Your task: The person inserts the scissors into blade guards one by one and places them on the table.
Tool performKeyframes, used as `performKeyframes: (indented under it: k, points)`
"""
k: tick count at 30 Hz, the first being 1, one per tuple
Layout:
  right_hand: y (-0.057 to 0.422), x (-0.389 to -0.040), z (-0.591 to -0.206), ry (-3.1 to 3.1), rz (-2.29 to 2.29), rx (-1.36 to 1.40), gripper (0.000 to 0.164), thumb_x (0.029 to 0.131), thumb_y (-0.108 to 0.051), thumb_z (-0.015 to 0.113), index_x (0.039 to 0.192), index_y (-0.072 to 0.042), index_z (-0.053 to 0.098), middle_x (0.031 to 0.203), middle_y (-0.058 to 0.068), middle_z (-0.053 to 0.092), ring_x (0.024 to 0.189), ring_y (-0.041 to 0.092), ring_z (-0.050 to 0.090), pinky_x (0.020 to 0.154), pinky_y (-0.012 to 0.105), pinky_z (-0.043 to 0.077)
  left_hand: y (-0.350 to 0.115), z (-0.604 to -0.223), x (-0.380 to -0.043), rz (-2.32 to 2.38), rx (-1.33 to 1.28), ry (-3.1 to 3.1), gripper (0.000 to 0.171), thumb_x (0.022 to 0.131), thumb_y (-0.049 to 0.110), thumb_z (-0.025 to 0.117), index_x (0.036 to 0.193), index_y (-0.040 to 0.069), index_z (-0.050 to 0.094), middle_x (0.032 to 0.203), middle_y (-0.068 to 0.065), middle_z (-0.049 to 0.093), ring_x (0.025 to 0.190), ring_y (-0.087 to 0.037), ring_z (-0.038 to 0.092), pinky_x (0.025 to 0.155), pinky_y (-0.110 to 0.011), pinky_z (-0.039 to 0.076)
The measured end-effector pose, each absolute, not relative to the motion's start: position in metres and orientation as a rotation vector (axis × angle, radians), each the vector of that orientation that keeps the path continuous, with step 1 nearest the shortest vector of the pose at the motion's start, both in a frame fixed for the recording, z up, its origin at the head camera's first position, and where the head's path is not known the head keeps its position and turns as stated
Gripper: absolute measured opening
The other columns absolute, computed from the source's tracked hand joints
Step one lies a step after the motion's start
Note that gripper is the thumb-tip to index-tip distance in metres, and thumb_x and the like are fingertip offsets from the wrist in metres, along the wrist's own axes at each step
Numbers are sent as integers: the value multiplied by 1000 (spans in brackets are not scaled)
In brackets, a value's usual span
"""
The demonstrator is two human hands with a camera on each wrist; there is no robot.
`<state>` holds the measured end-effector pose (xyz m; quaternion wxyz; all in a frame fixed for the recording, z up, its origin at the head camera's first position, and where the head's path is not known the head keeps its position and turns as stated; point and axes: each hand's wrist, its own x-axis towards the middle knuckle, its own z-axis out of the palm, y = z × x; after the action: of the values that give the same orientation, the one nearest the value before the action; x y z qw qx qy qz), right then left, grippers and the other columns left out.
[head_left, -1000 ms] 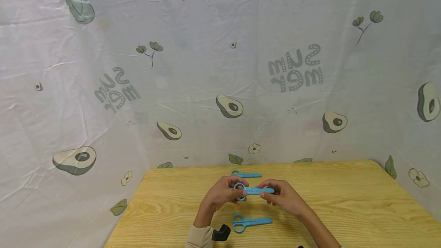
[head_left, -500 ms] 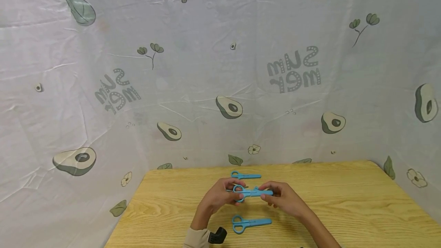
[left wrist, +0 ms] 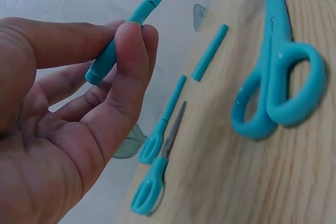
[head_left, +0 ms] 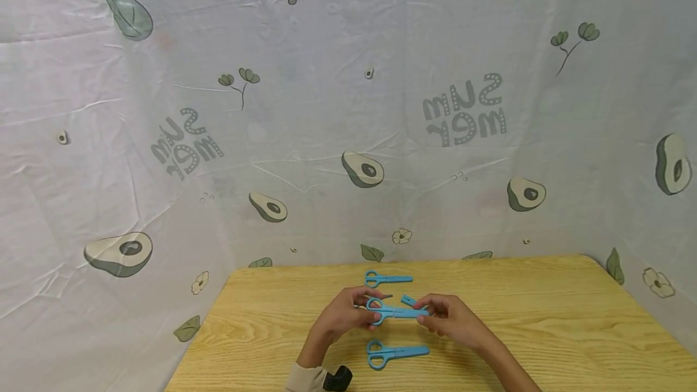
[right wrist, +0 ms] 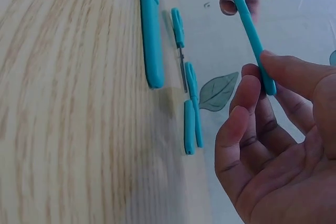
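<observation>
My left hand [head_left: 348,313] pinches the finger-loop end of light-blue scissors [head_left: 400,313], held above the table with the loops to the left. At the other end, my right hand [head_left: 449,319] pinches the tip of the blue sheath [right wrist: 256,45] that covers the blades. A narrow seam shows between handle and sheath in the left wrist view. Behind the hands, a second pair of scissors [left wrist: 148,190] lies with its metal blade [left wrist: 173,129] bare. A loose blue sheath [left wrist: 210,53] lies a little to the right of that blade.
One sheathed pair of scissors [head_left: 400,352] lies on the wooden table [head_left: 544,319] nearer the person. Another sheathed pair [head_left: 392,279] lies close to the table's back edge. A pale curtain [head_left: 305,138] printed with avocados and leaves hangs behind the table.
Both hands have come slightly nearer the person with the held scissors. The bare blade and the loose sheath behind them now show more in the head view.
</observation>
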<state>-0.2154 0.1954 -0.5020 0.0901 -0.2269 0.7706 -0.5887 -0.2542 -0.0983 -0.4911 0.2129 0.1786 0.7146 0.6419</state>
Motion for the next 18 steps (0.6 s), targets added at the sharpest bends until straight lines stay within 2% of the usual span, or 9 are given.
performKeyframes:
  k: [11,18]
  points:
    - [196,-217,-511,2331,-1688,-618,29,106,-11,67,128,7,69,95,17,71,69,14,61,57,29,52,-102,-500,-253,1758,485,2024,40,96,-11,70,135,-7,66,103,-14,70,79,-15,74,74,-32,67]
    - [197,-218,-513,2350,-1663,-612,28,106,-12,67,126,7,69,95,19,72,67,12,60,57,28,52,-102,-502,-253,1747,466,2031,41,97,-11,70,138,-6,66,97,-9,68,79,-15,75,76,-33,67]
